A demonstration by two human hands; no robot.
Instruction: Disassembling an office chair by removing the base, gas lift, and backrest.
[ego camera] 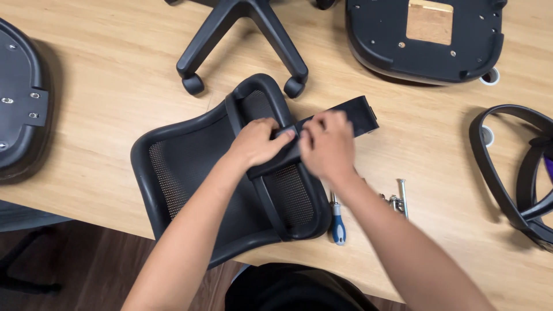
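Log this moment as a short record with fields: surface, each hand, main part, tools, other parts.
surface: light wooden table
left hand: grips the flat black bracket near its inner end
right hand: on the same bracket, slightly blurred
main part: black mesh chair backrest lying under the bracket, overhanging the table's near edge
tools: blue-handled screwdriver, silver bolts
other parts: black five-star wheeled base, black seat underside, black looped armrests

Both bare forearms reach forward and converge; the left hand [257, 141] and right hand [326, 145] meet, fingers curled, knuckles up.
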